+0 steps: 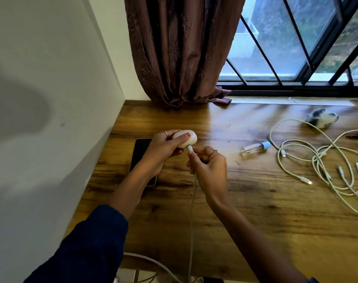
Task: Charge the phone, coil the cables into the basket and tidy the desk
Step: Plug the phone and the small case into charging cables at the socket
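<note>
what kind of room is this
Probably a home bedroom or study: a wooden desk set against a barred window with a brown patterned curtain, and a tangle of pale charging cables lying on it.

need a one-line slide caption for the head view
Left hand holds a white charger while right hand pinches a cable plug at its port; phone lies beneath, loose cables alongside.
</note>
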`<state>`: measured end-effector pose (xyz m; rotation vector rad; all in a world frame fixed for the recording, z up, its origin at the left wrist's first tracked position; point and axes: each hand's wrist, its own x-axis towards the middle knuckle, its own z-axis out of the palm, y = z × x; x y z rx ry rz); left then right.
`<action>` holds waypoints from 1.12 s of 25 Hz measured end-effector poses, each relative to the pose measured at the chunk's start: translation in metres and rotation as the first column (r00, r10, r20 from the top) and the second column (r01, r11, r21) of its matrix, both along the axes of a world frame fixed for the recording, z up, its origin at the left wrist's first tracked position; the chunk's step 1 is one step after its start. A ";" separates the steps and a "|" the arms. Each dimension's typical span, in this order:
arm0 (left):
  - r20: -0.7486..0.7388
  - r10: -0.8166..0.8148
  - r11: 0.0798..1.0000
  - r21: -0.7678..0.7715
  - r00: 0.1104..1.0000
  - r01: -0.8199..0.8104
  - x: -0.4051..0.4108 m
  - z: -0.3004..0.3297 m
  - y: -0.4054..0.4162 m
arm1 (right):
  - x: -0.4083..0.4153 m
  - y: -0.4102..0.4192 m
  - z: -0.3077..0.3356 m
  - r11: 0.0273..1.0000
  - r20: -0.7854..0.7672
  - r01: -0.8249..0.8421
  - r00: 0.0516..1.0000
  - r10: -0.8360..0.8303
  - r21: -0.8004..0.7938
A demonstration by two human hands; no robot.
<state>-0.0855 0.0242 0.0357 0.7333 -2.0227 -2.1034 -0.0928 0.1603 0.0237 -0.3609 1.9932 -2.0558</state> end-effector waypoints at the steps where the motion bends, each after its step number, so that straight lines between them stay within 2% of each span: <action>1: 0.003 -0.016 0.999 -0.042 1.000 0.016 0.002 -0.001 0.000 | 0.002 0.000 -0.001 1.000 -0.013 0.004 1.000 -0.003 0.023; 10: 0.047 -0.002 0.993 -0.115 0.999 0.007 0.016 -0.012 0.008 | 0.013 0.000 -0.009 0.993 -0.081 0.040 0.996 -0.031 0.111; 14: 0.051 0.005 0.990 -0.139 0.999 0.003 0.015 -0.015 0.007 | 0.009 -0.004 -0.015 0.991 -0.051 0.058 0.997 -0.052 0.117; 19: 0.125 -0.145 0.968 -0.188 0.982 0.166 0.001 -0.010 0.000 | 0.008 -0.007 -0.026 0.987 0.008 0.080 0.997 -0.082 0.138; 24: 0.235 -0.289 0.934 -0.142 0.928 0.328 -0.009 -0.020 -0.009 | -0.007 -0.008 -0.041 0.971 0.053 0.091 0.993 -0.105 0.219; 28: 0.301 -0.297 0.834 -0.381 0.906 0.400 -0.019 -0.036 -0.012 | -0.021 -0.010 -0.054 0.929 0.009 0.091 0.995 -0.101 0.358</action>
